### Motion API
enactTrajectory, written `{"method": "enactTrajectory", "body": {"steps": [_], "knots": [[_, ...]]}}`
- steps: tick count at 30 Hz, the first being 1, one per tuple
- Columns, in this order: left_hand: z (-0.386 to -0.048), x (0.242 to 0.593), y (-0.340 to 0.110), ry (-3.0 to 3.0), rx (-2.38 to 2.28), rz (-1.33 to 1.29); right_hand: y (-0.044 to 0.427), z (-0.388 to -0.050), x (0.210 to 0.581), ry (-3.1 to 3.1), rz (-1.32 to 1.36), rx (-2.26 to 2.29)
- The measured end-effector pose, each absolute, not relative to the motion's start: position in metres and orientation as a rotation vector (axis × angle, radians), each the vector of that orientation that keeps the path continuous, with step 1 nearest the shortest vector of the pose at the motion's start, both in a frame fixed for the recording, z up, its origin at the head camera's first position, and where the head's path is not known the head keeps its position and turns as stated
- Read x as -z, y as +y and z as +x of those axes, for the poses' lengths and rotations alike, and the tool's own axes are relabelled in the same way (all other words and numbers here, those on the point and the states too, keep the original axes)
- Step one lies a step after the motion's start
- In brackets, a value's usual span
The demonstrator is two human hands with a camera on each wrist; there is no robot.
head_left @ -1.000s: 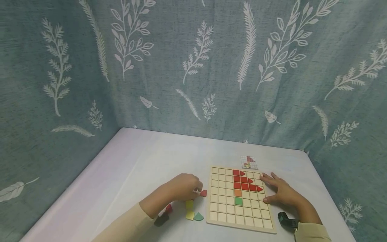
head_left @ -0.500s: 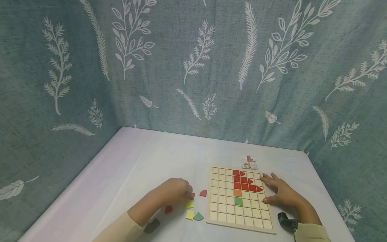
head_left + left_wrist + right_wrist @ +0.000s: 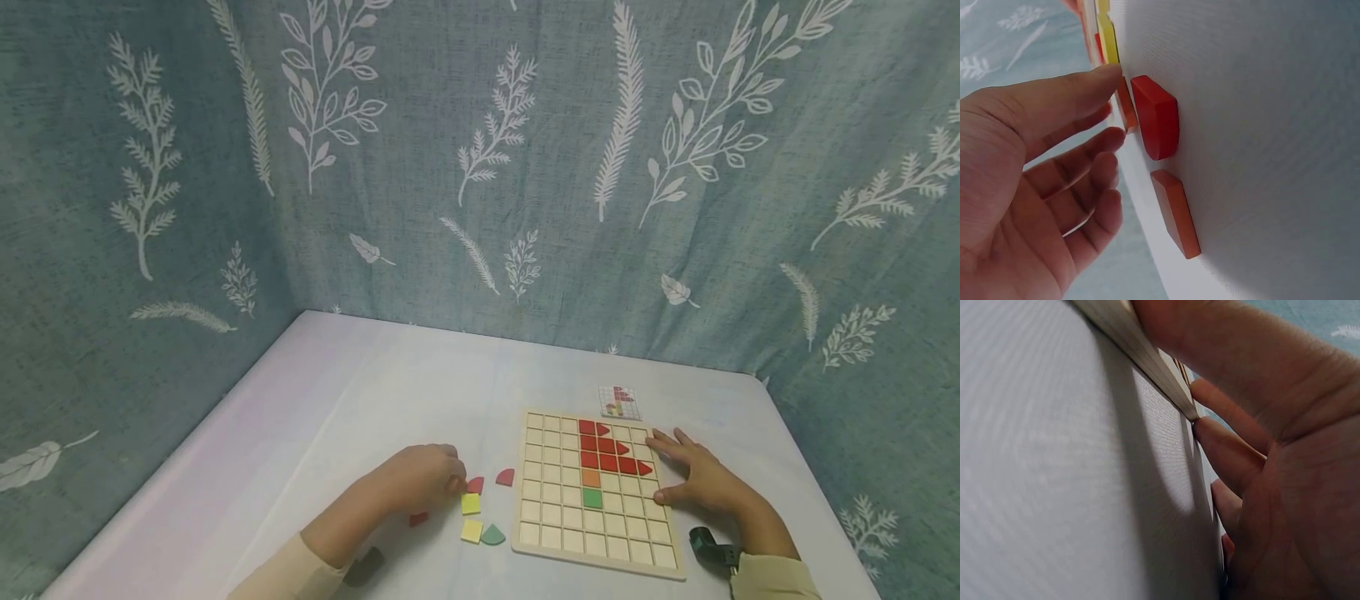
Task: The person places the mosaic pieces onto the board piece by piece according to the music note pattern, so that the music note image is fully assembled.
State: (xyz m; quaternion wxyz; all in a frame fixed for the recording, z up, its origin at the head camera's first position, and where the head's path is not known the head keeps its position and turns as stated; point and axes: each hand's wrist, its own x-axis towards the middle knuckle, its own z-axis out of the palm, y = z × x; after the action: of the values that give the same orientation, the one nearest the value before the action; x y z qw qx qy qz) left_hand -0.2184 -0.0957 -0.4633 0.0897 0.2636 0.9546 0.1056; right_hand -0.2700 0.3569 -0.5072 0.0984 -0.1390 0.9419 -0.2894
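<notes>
My left hand [image 3: 426, 478] is low over the table, left of the wooden grid board [image 3: 551, 546]. In the left wrist view its fingers are loosely bent, with no piece plainly held. Close to the fingertips lie a red piece [image 3: 1157, 119] and an orange piece [image 3: 1175, 215]; another orange piece [image 3: 1126, 105] is partly behind the fingers. Red quarter-round pieces [image 3: 506, 477], yellow squares [image 3: 471, 504] and a green quarter-round [image 3: 492, 535] lie between hand and board. My right hand [image 3: 701, 475] rests along the board's right edge, thumb and fingers spread and touching its frame [image 3: 1166, 375].
Red squares and red pointed pieces [image 3: 609, 464] sit in the board's upper cells, with an orange square [image 3: 591, 478] and a green square [image 3: 592, 498] below. A small pattern card [image 3: 619, 402] lies behind the board. Patterned curtain [image 3: 480, 167] surrounds the table.
My left hand has moved left, away from the board. A red quarter-round piece now shows on the table beside its fingertips. The right hand has stayed at the board's edge.
</notes>
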Motion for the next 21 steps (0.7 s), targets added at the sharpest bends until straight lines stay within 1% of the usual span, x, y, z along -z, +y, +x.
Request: {"method": "enactTrajectory", "body": {"steps": [7,15,21], "knots": [[-0.228,0.465,-0.095,2.817,-0.294,0.834,0.357,-0.269,0.506,2.78,-0.454,0.871],[-0.236,0.458,-0.094,2.67,-0.312,0.678,0.356,-0.27,0.507,2.785,-0.415,0.859],[-0.239,0.457,-0.096,2.65,-0.308,0.614,0.355,-0.27,0.507,2.784,-0.377,0.853]]}}
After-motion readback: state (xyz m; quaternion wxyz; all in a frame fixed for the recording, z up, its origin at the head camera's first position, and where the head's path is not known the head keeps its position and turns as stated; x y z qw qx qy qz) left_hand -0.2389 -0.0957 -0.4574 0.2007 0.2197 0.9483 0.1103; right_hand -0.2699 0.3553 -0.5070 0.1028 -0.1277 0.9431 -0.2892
